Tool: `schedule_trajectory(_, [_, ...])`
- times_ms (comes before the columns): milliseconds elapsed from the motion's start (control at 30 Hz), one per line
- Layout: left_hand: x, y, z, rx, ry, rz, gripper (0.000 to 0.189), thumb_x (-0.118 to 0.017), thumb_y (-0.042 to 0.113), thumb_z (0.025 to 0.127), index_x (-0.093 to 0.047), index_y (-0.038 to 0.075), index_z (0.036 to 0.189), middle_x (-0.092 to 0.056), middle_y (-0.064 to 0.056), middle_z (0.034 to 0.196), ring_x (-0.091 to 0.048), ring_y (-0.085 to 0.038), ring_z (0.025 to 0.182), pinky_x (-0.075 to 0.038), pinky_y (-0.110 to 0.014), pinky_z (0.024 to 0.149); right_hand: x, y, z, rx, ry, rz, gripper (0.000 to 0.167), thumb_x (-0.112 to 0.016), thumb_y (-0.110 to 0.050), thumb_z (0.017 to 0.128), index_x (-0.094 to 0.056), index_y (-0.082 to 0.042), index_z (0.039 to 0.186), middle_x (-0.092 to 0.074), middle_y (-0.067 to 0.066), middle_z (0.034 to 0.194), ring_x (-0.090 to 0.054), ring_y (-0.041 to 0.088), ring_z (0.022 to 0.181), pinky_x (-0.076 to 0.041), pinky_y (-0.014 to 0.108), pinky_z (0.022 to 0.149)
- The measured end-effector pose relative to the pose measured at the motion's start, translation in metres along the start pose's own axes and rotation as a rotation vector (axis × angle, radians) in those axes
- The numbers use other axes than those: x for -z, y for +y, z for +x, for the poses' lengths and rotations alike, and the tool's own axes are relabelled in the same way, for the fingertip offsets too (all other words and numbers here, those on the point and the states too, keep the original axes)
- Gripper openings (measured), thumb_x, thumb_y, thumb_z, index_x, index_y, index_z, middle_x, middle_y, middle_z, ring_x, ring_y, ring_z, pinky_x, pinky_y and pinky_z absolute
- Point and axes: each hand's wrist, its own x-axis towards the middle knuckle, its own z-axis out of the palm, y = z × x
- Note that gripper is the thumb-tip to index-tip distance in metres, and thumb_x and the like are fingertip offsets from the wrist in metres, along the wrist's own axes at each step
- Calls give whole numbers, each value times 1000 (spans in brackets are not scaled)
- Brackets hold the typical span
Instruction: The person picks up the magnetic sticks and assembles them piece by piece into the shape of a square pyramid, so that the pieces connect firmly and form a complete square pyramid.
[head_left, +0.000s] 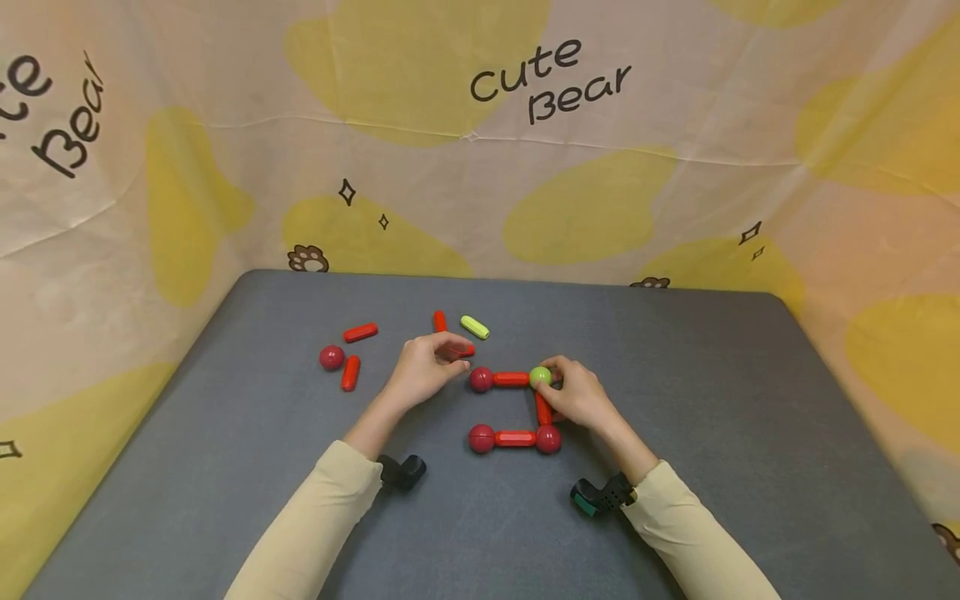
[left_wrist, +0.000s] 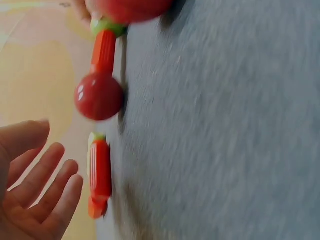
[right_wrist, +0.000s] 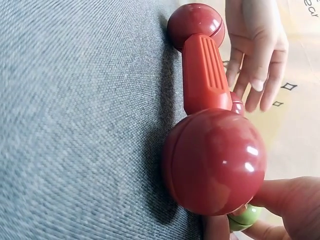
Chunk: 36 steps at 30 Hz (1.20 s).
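Observation:
A three-sided figure of balls joined by red rods lies on the grey table. My right hand pinches its green ball between thumb and fingers at the upper right corner. From there one red rod runs left to a dark red ball, and another red rod runs toward me to a second dark red ball. The near side ends in a third ball. Left of the figure, my left hand holds nothing, its fingers spread and slightly bent, near a loose red rod.
Behind my left hand lie a red rod and a yellow-green rod. Farther left are a dark red ball and two red rods, one flat behind it. A patterned cloth hangs behind the table.

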Motion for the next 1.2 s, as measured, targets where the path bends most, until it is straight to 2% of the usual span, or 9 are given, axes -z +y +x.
schedule_trajectory(200, [11,-8,4,14,133,17,22,-72,11,78,-68,6,100,-69,-6,95,-65,-19,84,-53,-34,75,0,0,0,-4,0,-3,34,-63,-22,85,-60,-3,113,-60,12,95,-54,23,81,-45,37,70])
schedule_trajectory(333, [10,-14,7,27,160,25,22,-72,10,78,-68,5,99,-68,-8,95,-64,-21,88,-53,-35,77,1,0,0,-7,-3,-4,34,-63,-21,85,-59,-2,114,-60,12,94,-54,22,80,-44,36,69])
schedule_trajectory(600, [1,-20,13,65,154,124,23,-73,12,77,-70,10,99,-69,-5,96,-64,-23,90,-50,-37,80,0,1,0,12,3,3,33,-63,-20,85,-60,-1,111,-61,12,92,-53,21,78,-43,32,66])
schedule_trajectory(800, [-3,-18,15,118,106,223,26,-73,18,77,-70,14,102,-69,-3,97,-60,-21,87,-45,-37,77,-1,1,0,8,0,11,33,-63,-20,85,-60,-1,111,-61,11,91,-53,21,77,-43,31,65])
schedule_trajectory(1000, [-7,-18,19,116,56,310,26,-72,19,78,-71,15,104,-68,-2,101,-60,-21,90,-47,-37,77,0,1,0,1,-6,15,34,-63,-21,84,-60,-2,112,-61,10,92,-53,20,77,-43,31,65])
schedule_trajectory(1200, [-8,-15,21,120,29,374,23,-70,13,79,-71,16,102,-68,-2,100,-60,-22,90,-48,-39,77,1,1,-1,6,-2,9,34,-63,-21,84,-60,-1,112,-61,11,91,-53,21,77,-42,31,65])
